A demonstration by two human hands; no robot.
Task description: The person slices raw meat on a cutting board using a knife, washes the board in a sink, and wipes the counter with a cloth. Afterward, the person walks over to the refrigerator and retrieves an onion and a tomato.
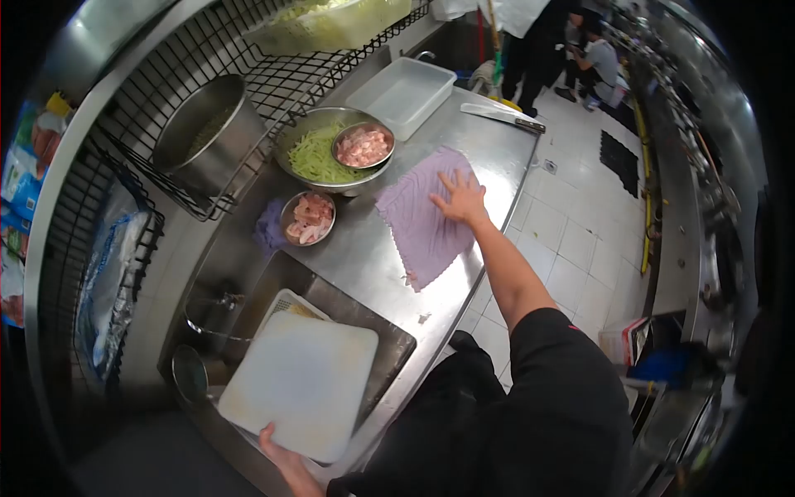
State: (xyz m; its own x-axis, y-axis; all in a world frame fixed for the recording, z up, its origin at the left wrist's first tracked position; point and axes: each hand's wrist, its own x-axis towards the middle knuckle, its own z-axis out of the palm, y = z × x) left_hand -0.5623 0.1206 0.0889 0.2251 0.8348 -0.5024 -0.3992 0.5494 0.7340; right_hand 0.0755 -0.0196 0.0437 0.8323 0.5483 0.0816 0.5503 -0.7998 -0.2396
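My right hand (460, 197) lies flat with fingers spread on a purple cloth (422, 224), pressed to the steel counter (356, 248). My left hand (283, 454) grips the near edge of a white cutting board (302, 381), thumb on top, its other fingers hidden beneath. The board is over the sink (389, 344). Left of the cloth stands a metal bowl (352, 186) of green shreds (319, 157), with a smaller bowl of pink raw meat (364, 147) set in it. Another small bowl of meat (309, 219) sits closer to the sink.
A clear plastic tub (406, 95) and a knife (505, 117) lie at the counter's far end. A wire rack (248, 74) holds a steel pot (207, 132) on the left. A crumpled purple cloth (270, 228) is by the wall. Other people (592, 62) are in the far aisle.
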